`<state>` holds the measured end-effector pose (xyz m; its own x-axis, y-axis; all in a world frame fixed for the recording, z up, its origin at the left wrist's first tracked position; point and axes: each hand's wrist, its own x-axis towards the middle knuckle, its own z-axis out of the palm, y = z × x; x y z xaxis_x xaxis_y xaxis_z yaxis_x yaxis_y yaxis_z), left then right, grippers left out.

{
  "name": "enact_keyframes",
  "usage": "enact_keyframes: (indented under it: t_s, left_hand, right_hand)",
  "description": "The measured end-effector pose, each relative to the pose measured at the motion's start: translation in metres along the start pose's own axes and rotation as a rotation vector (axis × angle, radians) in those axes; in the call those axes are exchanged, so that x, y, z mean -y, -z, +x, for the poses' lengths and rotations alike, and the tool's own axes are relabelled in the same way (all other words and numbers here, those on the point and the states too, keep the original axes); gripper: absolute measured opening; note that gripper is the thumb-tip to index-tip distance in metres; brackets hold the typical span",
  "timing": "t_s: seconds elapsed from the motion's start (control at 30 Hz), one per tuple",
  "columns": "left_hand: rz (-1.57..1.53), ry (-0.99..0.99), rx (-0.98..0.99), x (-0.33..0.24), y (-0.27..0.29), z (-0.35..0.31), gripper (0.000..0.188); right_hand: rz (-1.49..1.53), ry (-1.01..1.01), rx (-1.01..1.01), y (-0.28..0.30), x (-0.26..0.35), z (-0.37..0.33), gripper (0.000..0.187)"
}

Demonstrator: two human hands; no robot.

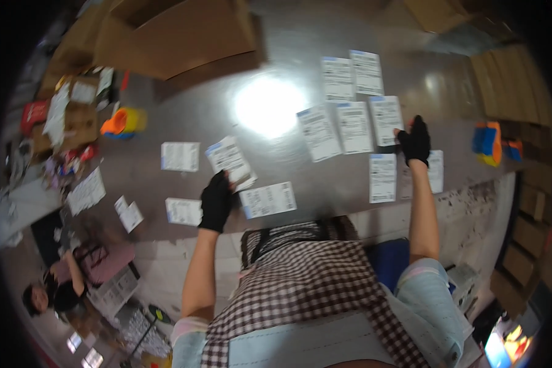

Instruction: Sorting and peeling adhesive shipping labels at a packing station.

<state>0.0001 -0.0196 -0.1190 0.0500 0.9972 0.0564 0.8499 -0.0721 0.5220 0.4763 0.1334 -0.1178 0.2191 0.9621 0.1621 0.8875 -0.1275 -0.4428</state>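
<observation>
My left hand (216, 202), in a black fingerless glove, is closed on the lower edge of a small stack of printed labels (229, 154). Single labels lie around it: one to the left (180, 156), one partly beneath the wrist (183, 211), and one to the right (268, 199). Also gloved, my right hand (416, 144) has its fingers stretched out, its thumb at the edge of a label (386, 118). More labels (354, 127) lie in rough rows to its left and beyond. Below that hand are another label (383, 178) and one partly hidden by the wrist (436, 172).
A large cardboard box (184, 40) stands at the far left of the grey table (270, 162). Tape dispensers sit at the left (127, 121) and right (489, 144). Flattened cartons (509, 86) are stacked far right. Another person (58, 285) is at lower left.
</observation>
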Motion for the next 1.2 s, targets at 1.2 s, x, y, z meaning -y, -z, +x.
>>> enact_keyframes:
  t_s: [1.2]
  left_hand:
    - [-0.965, 0.607, -0.205, -0.091, 0.069, -0.034, 0.028]
  right_hand:
    - [0.994, -0.142, 1.162, -0.009, 0.275, -0.139, 0.032]
